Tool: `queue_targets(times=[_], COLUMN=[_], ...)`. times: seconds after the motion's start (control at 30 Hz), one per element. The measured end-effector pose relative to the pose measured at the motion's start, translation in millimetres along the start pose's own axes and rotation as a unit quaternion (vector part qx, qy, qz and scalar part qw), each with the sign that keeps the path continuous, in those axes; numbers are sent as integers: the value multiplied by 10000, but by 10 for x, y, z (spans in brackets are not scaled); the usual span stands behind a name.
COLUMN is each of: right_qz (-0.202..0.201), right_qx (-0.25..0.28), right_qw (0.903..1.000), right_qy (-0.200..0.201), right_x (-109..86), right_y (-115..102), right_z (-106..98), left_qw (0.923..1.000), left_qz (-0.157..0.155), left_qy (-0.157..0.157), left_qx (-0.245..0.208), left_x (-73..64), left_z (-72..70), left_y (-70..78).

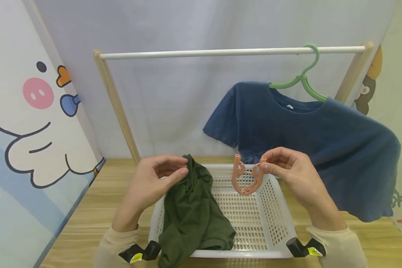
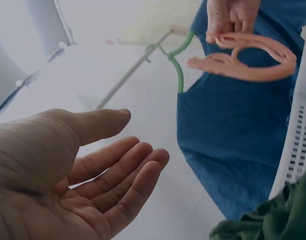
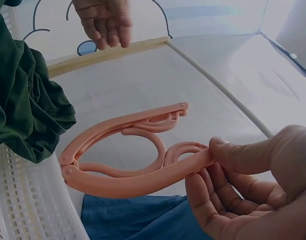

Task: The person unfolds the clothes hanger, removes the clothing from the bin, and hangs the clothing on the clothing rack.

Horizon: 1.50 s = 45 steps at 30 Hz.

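A folded pink plastic clothes hanger (image 1: 247, 190) hangs over the white basket, one end pinched between the thumb and fingers of my right hand (image 1: 294, 173). The right wrist view shows the hanger (image 3: 128, 185) with its arms folded towards each other. My left hand (image 1: 150, 182) is beside a dark green garment (image 1: 197, 216), its fingers loosely bent. In the left wrist view the left hand (image 2: 93, 175) holds nothing. The garment lies over the left part of the white basket (image 1: 241, 254) and spills past its front rim.
A blue T-shirt (image 1: 271, 123) hangs on a green hanger (image 1: 309, 80) at the right of a white rail (image 1: 201, 53) with wooden posts (image 1: 118, 108). The basket stands on a wood-grain table (image 1: 97, 201). A cartoon-printed panel (image 1: 16, 156) is on the left.
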State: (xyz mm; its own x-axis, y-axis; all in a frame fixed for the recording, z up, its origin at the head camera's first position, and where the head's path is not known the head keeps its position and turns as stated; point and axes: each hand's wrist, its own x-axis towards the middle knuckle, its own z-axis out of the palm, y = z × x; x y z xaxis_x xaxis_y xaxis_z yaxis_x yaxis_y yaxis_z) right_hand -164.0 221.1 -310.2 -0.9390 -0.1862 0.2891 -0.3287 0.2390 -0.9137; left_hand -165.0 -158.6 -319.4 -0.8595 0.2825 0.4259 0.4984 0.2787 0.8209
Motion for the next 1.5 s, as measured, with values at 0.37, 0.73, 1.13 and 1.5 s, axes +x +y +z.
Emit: queue_targets(times=[0.37, 0.73, 1.13, 1.5], right_qz=[-306, -232, -382, -344], right_qx=[95, 269, 66, -235], right_qw=[9986, 9965, 9958, 9979], right_qy=[-424, -761, -828, -502], right_x=[-24, -32, -47, -13], right_y=[-30, -18, 10, 22], right_z=[260, 431, 415, 207], left_qw=[9982, 9964, 9954, 9969], left_qz=[415, 717, 753, 443], left_qy=[-386, -337, -315, -271], left_qx=[172, 297, 497, 586], left_x=[96, 125, 123, 122], left_z=[383, 561, 563, 309], left_y=[120, 126, 93, 34])
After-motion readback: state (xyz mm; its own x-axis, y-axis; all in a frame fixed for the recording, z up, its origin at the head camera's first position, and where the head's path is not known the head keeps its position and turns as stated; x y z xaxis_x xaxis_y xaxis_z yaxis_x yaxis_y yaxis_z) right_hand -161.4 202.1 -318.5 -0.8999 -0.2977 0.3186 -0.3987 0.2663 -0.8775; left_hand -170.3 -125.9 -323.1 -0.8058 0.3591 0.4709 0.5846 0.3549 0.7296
